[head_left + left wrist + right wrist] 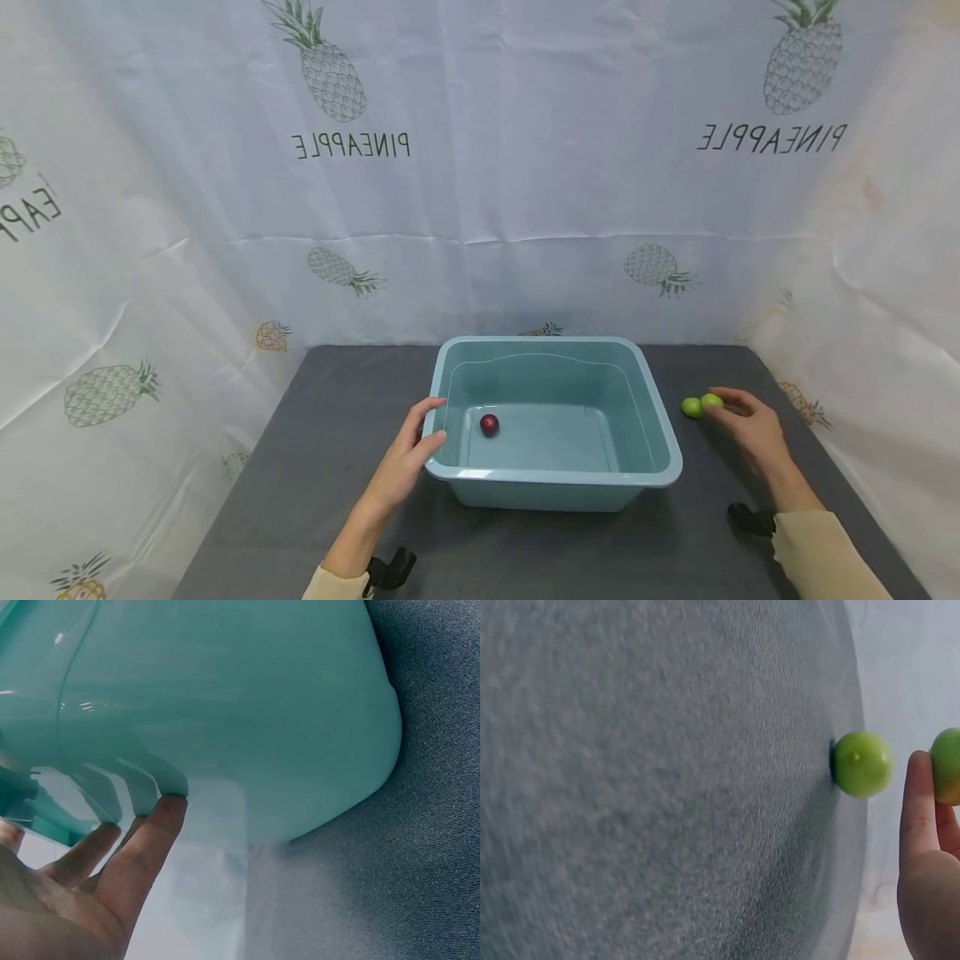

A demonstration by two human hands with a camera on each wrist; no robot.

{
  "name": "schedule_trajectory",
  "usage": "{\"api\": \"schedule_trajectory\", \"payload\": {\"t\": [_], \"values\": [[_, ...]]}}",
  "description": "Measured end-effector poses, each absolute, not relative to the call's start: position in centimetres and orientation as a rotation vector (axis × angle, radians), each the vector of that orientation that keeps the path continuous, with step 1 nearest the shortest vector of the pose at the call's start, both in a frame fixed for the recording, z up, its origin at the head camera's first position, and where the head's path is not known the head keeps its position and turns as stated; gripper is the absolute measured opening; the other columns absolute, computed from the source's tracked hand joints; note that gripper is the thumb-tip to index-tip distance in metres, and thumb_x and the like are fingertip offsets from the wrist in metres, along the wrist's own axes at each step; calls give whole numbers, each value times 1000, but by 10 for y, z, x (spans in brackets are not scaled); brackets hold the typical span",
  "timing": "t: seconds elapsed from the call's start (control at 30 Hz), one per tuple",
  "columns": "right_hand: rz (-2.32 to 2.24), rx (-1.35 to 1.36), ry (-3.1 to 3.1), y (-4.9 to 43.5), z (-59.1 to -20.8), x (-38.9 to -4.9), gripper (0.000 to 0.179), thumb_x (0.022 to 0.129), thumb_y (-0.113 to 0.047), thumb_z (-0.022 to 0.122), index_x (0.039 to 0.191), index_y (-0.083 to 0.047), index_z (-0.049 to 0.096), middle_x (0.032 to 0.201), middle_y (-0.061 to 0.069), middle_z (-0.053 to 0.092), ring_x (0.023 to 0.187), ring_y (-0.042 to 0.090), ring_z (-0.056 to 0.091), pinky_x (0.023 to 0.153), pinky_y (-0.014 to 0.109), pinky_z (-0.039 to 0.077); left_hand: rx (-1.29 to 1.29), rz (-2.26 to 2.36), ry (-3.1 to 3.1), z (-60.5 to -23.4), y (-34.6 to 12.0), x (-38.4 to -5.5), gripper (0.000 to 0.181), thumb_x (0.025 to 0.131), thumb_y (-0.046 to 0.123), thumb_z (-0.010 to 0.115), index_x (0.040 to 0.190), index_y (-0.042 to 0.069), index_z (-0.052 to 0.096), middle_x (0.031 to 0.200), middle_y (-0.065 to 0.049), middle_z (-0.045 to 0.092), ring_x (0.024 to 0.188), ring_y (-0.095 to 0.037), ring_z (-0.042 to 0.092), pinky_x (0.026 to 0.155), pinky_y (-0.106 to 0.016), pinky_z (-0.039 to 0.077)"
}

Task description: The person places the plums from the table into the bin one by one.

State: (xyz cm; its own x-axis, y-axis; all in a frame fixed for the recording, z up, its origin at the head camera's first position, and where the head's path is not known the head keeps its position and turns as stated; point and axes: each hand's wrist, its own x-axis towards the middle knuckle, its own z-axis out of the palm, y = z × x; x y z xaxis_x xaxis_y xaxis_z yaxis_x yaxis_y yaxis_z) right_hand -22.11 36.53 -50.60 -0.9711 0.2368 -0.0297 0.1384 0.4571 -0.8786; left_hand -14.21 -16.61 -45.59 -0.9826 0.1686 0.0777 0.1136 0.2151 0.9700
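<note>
A pale blue-green plastic basin (553, 477) stands on the dark cloth, with one small dark red round fruit (489, 425) on its floor. My left hand (405, 458) grips the basin's left rim; in the left wrist view its fingers (146, 847) press against the outer wall. To the right of the basin, my right hand (753, 425) pinches a small lime-like green fruit (949, 766) between thumb and fingers. In the right wrist view the held fruit is lifted off the cloth. A second green fruit (862, 765) rests on the cloth beside it.
Dark grey cloth (322, 467) covers the table under and around the basin. White curtains (480, 192) printed with pineapples hang behind and along both sides. Black straps (750, 520) sit at both wrists, by the cream sleeves.
</note>
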Motion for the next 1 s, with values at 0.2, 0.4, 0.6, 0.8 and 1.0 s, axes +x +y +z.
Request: {"api": "schedule_trajectory", "payload": {"t": [0.2,0.4,0.6,0.8,1.0], "values": [[1558,-302,-2602,359,-504,-218,68,95,-43,71,143,1,50,137,14,52,100,-7,47,75,12,44,254,1906,2430,-455,-165,-141,45,106,28,53,149,27,40,162,-14,26,141,-40,36,107,-62,35],[1549,-218,-2600,354,-499,-212,64,96,-40,71,140,2,53,130,7,55,97,-11,50,75,12,43,244,1906,2425,-454,-165,-141,45,106,26,52,149,27,40,162,-14,25,142,-40,35,108,-64,33],[1513,-113,-2630,348,-492,-208,59,97,-38,70,138,2,55,129,8,55,99,-12,51,77,14,43,252,1915,2421,-454,-164,-141,45,106,22,51,149,26,40,161,-15,27,140,-40,37,107,-61,35],[1521,32,-2625,343,-480,-204,54,97,-34,71,134,3,57,117,-15,56,102,-10,55,79,15,44,256,1910,2425,-455,-165,-141,45,106,23,51,149,27,40,162,-14,26,140,-41,36,107,-63,34],[1571,170,-2602,336,-467,-200,48,98,-27,71,133,4,58,115,-20,60,104,-6,60,82,14,46,243,1905,2429,-455,-165,-141,45,106,21,51,149,27,40,161,-14,28,139,-40,38,107,-62,35]]}}
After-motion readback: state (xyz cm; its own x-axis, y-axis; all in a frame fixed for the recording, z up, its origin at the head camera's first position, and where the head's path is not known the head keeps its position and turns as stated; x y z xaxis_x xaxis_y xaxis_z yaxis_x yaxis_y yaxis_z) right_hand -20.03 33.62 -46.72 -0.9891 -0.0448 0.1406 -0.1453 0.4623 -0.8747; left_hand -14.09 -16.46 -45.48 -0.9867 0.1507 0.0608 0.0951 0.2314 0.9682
